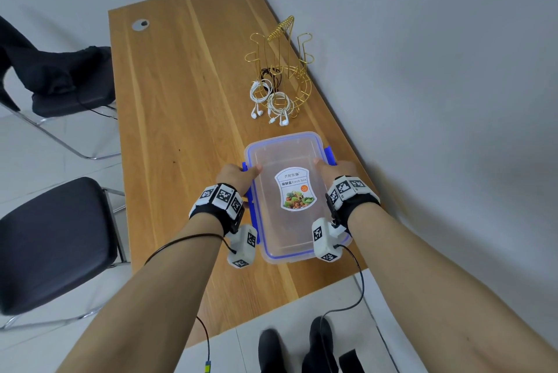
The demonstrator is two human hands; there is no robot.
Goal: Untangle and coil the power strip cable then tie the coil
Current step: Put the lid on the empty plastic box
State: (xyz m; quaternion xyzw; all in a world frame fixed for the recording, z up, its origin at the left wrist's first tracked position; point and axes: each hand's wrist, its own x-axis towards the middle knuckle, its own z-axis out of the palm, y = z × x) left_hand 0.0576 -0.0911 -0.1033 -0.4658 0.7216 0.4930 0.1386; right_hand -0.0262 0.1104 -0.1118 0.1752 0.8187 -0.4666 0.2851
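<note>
Both hands grip a clear lidded box (290,191) by its long sides: the left hand (234,174) has its fingers curled round the blue side clasp with the thumb on the lid, the right hand (335,170) likewise on the opposite clasp. No power strip cable shows anywhere; it may lie in the box, whose contents I cannot make out, so the sound move seems to be freeing both clasps evenly and lifting the lid straight. The box rests on a wooden table (181,100) by a grey wall; beyond the fingers lie coiled white earphones (271,100) against a gold wire rack (287,61), dark chairs to their left.
</note>
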